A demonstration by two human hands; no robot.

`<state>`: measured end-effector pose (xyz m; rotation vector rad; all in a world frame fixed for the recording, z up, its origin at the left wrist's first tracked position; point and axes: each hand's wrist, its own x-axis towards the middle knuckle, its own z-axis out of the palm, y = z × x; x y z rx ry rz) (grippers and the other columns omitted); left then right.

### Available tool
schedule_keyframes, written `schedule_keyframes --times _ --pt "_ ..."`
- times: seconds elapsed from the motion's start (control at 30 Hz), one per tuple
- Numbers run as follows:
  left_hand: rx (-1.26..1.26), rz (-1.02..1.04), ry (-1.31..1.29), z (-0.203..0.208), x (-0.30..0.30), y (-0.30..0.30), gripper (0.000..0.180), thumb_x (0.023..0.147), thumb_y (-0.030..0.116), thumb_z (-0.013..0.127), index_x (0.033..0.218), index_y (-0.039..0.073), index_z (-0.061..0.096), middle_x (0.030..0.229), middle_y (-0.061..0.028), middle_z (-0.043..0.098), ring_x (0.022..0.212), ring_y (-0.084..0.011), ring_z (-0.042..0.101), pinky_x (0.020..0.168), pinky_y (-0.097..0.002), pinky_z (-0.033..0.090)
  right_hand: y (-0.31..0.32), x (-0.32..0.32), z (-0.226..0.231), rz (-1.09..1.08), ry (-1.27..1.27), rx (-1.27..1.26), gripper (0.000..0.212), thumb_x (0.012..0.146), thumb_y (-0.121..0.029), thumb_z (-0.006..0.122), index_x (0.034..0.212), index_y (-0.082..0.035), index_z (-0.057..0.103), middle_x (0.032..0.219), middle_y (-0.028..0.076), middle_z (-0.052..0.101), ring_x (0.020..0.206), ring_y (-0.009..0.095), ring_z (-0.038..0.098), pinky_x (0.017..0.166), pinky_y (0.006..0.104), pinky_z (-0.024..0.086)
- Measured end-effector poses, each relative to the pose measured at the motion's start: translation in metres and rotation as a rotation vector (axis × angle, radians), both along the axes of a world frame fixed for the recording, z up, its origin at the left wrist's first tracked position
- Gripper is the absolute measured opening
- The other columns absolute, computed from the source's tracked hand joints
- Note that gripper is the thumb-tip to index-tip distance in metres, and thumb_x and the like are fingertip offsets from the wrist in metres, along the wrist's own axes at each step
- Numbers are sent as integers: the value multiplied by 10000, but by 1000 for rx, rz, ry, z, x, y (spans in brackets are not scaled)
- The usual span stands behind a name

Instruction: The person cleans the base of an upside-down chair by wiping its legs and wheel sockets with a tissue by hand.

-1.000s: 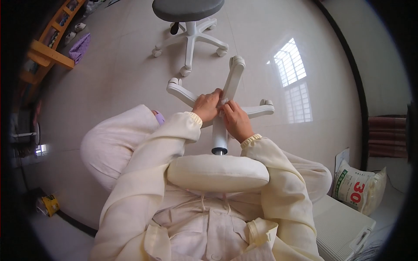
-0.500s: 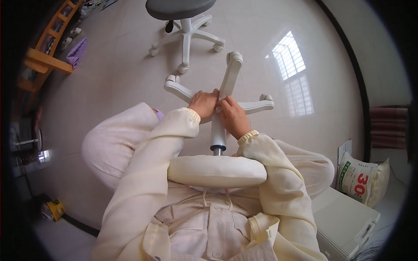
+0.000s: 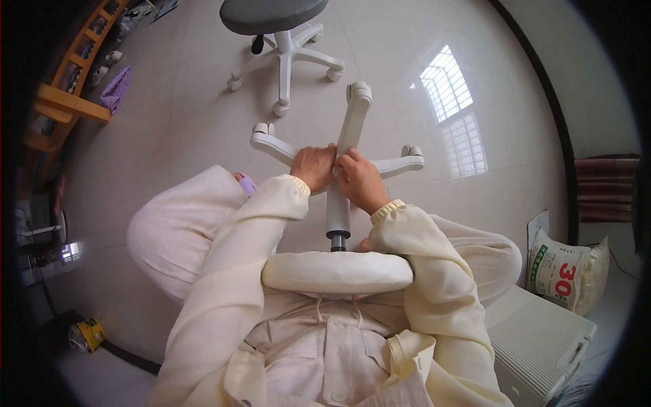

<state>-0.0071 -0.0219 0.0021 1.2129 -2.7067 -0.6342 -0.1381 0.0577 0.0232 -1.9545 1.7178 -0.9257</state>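
Observation:
A white stool lies tipped toward me, its round cream seat against my lap between my forearms. From the seat, a short dark metal rod runs into the white column, which leads up to a star-shaped base with castors. My left hand is closed around the base near its hub, fingertips partly hidden. Beside it, my right hand has curled fingers pressed at the hub. A small pale bit shows at its fingertips, too small to name. The two hands nearly touch.
Ahead stands another stool with a grey seat and white castor base. A white ribbed case and a printed plastic sack are at my right. Orange wooden furniture and a purple cloth item lie far left.
Both hands stay at the hub with much the same grip. The view has shifted a little, and slightly more of the rod shows between column and seat.

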Motion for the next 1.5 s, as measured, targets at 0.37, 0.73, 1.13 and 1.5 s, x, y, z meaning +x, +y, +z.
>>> schedule_keyframes --times 0.37,0.73,1.13,1.5 --pt "114 -63 118 23 1 8 416 751 399 666 916 28 570 763 -133 652 746 -318 636 702 -412 491 -49 -34 47 36 296 -508 193 704 -57 629 891 -89 591 866 28 519 778 204 560 582 328 482" --pt "67 -48 -96 21 -6 4 439 770 447 646 907 32 596 766 -115 669 747 -273 659 683 -381 515 -18 -26 20 213 293 -361 223 694 -75 613 914 -40 598 915 60 510 828 223 542 677 317 501" --pt "97 -19 -2 18 -4 1 399 742 373 658 1000 73 598 845 -133 668 794 -313 644 732 -417 500 7 -32 -4 284 365 -265 113 730 -91 597 837 -76 563 912 32 525 871 206 542 690 336 497" --pt "143 -48 -7 31 -4 5 452 769 427 644 1027 64 566 850 -124 664 826 -310 637 756 -417 482 18 -68 -33 -497 182 -61 102 725 -29 588 816 -27 635 898 133 572 851 322 551 734 413 471"
